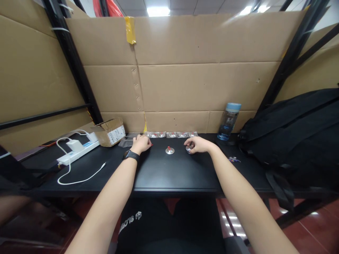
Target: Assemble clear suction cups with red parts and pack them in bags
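Observation:
On the black table, a round silver disc with a red peg (170, 150) stands between my hands, touched by neither. My right hand (198, 144) is closed, its fingertips around the edge of another shiny silver disc (189, 149) resting at table height. To the left, my left hand (141, 144), with a dark watch on its wrist, has its fingers curled down near the tabletop. A small red bit (152, 145) shows at its right edge; the hand hides whatever else is there. Just behind, a row of clear packets (182, 134) holds silver and red pieces.
An open cardboard box (109, 132) stands at the left, near a white power strip (78, 152) and a white cable (79, 181). At the right are a blue-capped water bottle (229, 121), a small colourful item (233, 159) and a black backpack (293, 137). Cardboard walls close the back.

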Available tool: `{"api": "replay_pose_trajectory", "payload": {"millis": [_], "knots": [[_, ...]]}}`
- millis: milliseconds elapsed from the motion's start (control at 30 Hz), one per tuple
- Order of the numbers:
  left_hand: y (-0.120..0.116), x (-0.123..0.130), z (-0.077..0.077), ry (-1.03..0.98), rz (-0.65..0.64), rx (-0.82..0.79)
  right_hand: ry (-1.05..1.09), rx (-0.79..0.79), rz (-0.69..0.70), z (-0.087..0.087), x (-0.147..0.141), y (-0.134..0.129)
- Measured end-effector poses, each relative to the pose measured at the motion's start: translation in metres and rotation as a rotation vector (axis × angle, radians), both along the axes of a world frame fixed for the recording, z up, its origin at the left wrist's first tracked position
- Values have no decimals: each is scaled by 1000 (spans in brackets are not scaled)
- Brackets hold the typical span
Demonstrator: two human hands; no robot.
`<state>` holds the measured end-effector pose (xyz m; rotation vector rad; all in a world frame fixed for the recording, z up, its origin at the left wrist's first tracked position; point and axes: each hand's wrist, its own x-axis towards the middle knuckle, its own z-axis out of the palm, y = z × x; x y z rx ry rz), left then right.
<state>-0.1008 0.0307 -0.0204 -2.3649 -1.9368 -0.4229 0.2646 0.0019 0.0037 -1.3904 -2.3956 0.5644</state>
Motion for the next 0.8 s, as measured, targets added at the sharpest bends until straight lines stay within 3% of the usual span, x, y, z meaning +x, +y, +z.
{"api": "replay_pose_trajectory", "payload": {"millis": [200,433,533,633,800], "knots": [[2,7,-2,-54,-64,0,106,4,2,-1,-4,-1],[-2,35,7,-558,-373,67,318,163,74,8,-21,-10],[-12,50,11,-683,-452,142,445,197,87,12,-31,-15],[-25,64,18,-721,-483,162,551,174,115,13,-38,-19],[-42,78,26,-600,-488,208,710,96,143,10,-46,-22]]}}
